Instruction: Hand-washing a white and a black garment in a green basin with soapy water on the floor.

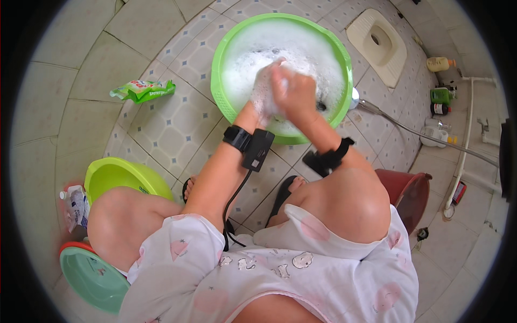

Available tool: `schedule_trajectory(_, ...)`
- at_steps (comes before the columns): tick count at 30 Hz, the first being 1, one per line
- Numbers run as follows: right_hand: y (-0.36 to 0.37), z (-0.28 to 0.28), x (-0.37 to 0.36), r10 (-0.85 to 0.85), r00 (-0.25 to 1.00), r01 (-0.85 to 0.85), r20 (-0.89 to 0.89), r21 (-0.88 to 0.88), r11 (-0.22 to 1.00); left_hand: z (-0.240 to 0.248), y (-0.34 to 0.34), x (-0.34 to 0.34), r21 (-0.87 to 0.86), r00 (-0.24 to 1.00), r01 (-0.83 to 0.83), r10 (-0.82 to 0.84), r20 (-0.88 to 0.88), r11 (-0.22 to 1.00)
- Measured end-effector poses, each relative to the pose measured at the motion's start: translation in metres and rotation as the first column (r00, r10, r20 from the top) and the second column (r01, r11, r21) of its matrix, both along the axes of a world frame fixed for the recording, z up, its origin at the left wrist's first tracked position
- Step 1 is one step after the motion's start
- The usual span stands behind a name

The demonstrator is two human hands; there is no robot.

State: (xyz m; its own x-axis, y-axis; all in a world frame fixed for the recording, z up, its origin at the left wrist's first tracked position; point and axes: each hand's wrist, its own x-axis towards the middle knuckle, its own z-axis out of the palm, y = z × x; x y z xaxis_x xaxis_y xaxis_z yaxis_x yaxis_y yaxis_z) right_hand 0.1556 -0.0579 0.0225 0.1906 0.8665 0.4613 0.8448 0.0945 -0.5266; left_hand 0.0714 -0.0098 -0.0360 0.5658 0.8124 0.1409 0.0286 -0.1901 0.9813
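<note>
Cloth (266, 89): we judge it soaked, limp, slippery; best bunched in the middle.
Hands: left hand (263, 91) and right hand (293, 91) closed around it.
Basin (221, 81): upper centre, sudsy.

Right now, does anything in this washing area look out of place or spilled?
Only small things. A green detergent pouch lies flat on the floor tiles, left of the green basin, not standing. A shower head with its hose also lies on the floor beside the basin. No spill shows; the foam stays inside the basin.
</note>
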Motion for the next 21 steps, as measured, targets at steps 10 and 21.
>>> schedule_trajectory(10, 0.005, -0.007, 0.004, -0.045, 0.999, 0.046, 0.02, -0.049, 0.998, -0.003, -0.003, 0.008, -0.744, 0.833, 0.265, 0.243, 0.497, 0.613)
schedule_trajectory(21, -0.004, 0.006, -0.007, -0.01, 0.999, 0.008, -0.035, -0.053, 0.999, -0.02, -0.002, 0.001, -0.741, 0.71, 0.486, 0.286, 0.644, 0.463)
